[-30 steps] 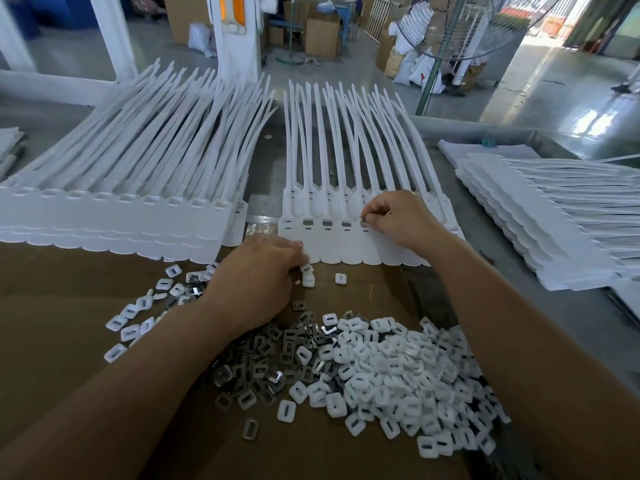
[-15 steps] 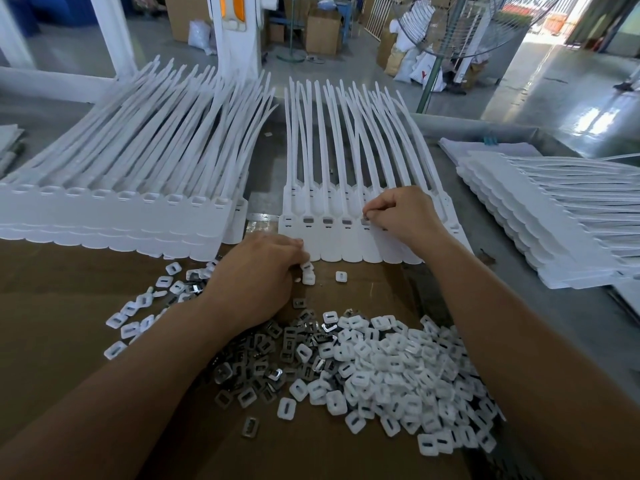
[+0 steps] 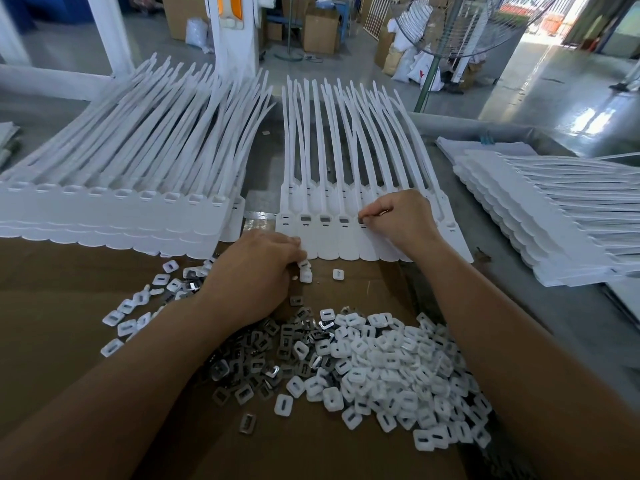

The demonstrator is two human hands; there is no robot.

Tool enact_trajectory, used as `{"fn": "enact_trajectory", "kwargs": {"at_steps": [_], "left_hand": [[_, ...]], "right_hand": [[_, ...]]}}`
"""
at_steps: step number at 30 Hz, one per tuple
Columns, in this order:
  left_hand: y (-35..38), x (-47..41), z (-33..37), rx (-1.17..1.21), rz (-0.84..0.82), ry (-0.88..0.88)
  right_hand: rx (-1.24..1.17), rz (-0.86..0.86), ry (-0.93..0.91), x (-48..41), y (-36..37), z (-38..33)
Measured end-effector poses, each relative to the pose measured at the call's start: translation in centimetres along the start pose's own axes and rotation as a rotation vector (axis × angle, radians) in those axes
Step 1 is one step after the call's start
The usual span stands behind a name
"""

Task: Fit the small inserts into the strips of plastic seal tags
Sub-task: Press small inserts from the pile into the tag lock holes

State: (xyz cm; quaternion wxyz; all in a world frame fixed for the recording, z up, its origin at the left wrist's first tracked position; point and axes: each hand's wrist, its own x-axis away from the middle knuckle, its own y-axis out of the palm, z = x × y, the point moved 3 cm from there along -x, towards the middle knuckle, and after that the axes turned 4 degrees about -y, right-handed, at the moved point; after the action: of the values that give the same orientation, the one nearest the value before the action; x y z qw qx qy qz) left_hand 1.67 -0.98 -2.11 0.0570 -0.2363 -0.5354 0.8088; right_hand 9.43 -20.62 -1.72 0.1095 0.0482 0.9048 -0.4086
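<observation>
white strip (image 3: 349, 251), some sockets (image 3: 324, 220) filled; right hand (image 3: 403, 218) pinches insert (image 3: 361, 221); left hand (image 3: 256, 271) grips loose inserts (image 3: 305, 273)

This is a factory floor, a small assembly shop. Moulded white strips of seal tags (image 3: 114, 209) lie in deep stacks along the far and right edges of the tabletop (image 3: 491, 299), and a heap of small inserts (image 3: 381, 362) is spread on a cardboard sheet (image 3: 52, 306) at its near edge. Beyond it, cartons (image 3: 320, 29), filled sacks (image 3: 420, 69) and a big pedestal fan (image 3: 460, 26) stand on a polished concrete floor (image 3: 554, 98).
</observation>
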Motion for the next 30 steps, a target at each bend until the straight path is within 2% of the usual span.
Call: {"fn": "enact_trajectory", "kwargs": {"at_steps": [14,19,21,24,30], "left_hand": [[-0.1,0.1,0.0,-0.004,-0.01,-0.001],[-0.1,0.1,0.0,-0.013,0.0,-0.001],[-0.2,0.0,0.2,-0.018,-0.03,0.016],[-0.1,-0.1,0.0,-0.012,-0.028,0.01],[0.7,-0.4,-0.5,-0.032,-0.016,-0.028]], "right_hand": [[-0.105,-0.045,0.174,-0.5,0.0,-0.2],[-0.137,-0.121,0.152,-0.1,-1.0,-0.1],[-0.089,-0.129,0.071,0.4,-1.4,-0.9],[-0.028,-0.272,-0.081,2.0,-1.2,-2.7],[0.041,-0.57,-0.192,5.0,-0.3,-4.8]]}}
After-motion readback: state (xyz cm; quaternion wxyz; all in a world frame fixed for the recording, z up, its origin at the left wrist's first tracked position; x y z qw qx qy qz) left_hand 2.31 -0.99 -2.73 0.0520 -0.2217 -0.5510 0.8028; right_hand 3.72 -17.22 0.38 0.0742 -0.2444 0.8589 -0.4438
